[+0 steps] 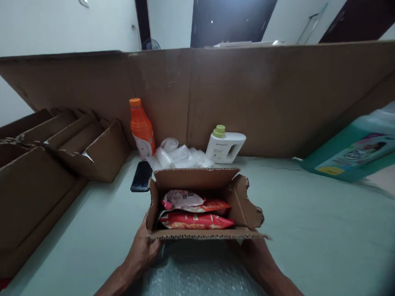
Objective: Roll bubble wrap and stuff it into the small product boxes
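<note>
Open cardboard box point(199, 196) sits near the front edge of the pale green tabletop point(319, 230), roughly centred, flaps up. Left hand point(144, 248) is closed on the box's near-left corner, thumb at the side wall. Right hand point(254, 254) lies under the near flap at the right corner; fingers are hidden, so I cannot tell its grip.

Risks, as judged:
- Right flap is ragged and torn; pull on it and it may rip further.
- Red snack packets point(196, 220) ride high, close to the rim; tilting the box could spill them.
- Bubble wrap point(196, 274) lies under the near flap and between the forearms; a slippery base, so the box may skid.
- Black phone point(141, 176) lies just beside the far-left corner of the box; a push forward could knock it.

Count:
- Snack packets: two red ones clearly seen, plus one pale packet point(181, 197) on top.
- Orange drink bottle point(141, 128): one, upright at the back cardboard wall.
- White detergent jug point(225, 146): one, green cap.
- Clear plastic bags point(180, 155): a heap, number not readable.
- Teal jug point(357, 147): one, lying at the right edge.
- Empty cartons point(86, 146): several stacked along the left edge.
</note>
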Available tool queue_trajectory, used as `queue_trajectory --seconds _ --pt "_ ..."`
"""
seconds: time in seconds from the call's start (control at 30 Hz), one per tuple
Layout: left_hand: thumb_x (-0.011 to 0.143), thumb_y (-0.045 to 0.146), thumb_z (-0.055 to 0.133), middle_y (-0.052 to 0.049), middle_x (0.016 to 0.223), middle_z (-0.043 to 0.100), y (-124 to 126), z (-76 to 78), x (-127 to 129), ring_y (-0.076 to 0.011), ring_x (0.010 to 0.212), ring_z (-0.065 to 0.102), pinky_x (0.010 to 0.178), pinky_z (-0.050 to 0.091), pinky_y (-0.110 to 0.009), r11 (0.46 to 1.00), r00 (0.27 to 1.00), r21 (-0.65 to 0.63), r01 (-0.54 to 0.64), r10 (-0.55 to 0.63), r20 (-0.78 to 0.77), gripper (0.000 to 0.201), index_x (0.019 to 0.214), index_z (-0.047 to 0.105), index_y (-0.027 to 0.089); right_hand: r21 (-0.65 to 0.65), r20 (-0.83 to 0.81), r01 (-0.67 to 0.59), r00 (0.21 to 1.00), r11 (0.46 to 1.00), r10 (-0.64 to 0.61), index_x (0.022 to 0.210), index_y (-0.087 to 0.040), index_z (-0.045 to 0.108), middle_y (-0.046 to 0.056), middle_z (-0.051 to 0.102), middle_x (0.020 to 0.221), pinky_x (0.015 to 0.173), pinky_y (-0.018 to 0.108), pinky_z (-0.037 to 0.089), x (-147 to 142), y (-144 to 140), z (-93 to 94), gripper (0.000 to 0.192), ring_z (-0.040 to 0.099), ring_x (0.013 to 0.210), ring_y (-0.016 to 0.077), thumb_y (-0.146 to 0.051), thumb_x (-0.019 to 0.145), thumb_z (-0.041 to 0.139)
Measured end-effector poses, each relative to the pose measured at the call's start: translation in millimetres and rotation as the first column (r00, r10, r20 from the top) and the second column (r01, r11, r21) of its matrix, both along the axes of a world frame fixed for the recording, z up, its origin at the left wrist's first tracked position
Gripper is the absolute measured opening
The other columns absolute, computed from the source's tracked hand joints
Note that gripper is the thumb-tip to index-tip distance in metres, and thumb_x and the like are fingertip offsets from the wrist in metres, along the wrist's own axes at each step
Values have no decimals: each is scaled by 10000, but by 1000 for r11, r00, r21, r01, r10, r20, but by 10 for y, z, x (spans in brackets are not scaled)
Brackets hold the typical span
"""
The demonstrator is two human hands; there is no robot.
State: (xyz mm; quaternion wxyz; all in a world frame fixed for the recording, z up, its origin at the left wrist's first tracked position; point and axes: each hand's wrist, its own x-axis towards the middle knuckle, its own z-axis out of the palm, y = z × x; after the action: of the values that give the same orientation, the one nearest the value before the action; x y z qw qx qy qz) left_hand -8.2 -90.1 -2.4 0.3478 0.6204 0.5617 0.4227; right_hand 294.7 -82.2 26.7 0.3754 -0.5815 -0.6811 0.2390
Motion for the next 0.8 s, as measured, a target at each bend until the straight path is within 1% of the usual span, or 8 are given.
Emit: queue_trajectory --seconds 0.13,0.27,0.33,0.43,0.53,0.63,0.7,0.8 --pt "781 336 626 -115 1048 698 259 124 22 -301 1020 647 905 538 -438 996 1000 -86 8 -10 -28 370 1107 633 162 -25 111 23 994 999 -20 1032 -174 704 148 750 1013 765 432 580 4 250 104 401 713 883 335 -480 799 592" --pt "770 261 615 -132 1198 668 719 314 72 -266 1085 644 922 535 -384 998 998 -29 58 -58 -4 562 1312 535 131 -108 197 56 980 993 -34 1113 -123 662 157 748 934 728 430 563 4 672 228 492 709 813 325 -458 756 609" --pt "803 237 591 -148 1336 610 748 340 32 -275 1179 609 1000 503 -423 999 998 -23 37 -38 -43 643 1423 444 150 -68 198 36 980 997 -22 1250 -125 611 165 743 1055 791 446 564 82 661 237 547 709 914 324 -427 794 600" --pt "884 262 568 -165 1500 488 342 308 -76 -308 1324 521 1102 427 -523 996 970 92 -11 33 -240 700 1530 307 201 102 224 8 974 995 -31 1361 -163 557 164 675 1289 951 492 527 184 251 219 505 651 1154 315 -378 904 550" --pt "936 248 544 -134 1493 517 -410 236 -91 -308 1376 486 1129 411 -544 962 874 192 196 -83 -479 601 1511 367 269 199 358 -152 931 968 73 1245 -202 649 143 691 1281 1003 514 495 44 -370 165 331 636 1191 297 -263 951 511" --pt "907 252 599 -105 1551 474 -1012 148 -39 -340 1446 408 1158 372 -587 855 691 25 518 -401 -602 607 1488 430 308 58 477 -430 805 901 354 1208 -220 671 132 637 1376 996 504 501 -272 -821 41 313 595 1251 296 -202 924 540" --pt "896 293 631 -91 1575 445 -1176 114 -82 -363 1468 373 1173 319 -642 789 590 -104 605 -532 -607 620 1486 444 324 -48 517 -513 722 857 461 1246 -221 656 125 575 1455 1028 496 482 -354 -973 -62 346 546 1316 295 -206 908 581" --pt "916 393 629 -77 1607 387 -1173 142 -339 -357 1503 309 1194 277 -644 776 612 -181 605 -598 -518 608 1491 442 337 -54 547 -416 748 908 375 1297 -234 640 123 575 1457 1039 516 468 -66 -1088 -184 382 538 1329 301 -228 920 578"
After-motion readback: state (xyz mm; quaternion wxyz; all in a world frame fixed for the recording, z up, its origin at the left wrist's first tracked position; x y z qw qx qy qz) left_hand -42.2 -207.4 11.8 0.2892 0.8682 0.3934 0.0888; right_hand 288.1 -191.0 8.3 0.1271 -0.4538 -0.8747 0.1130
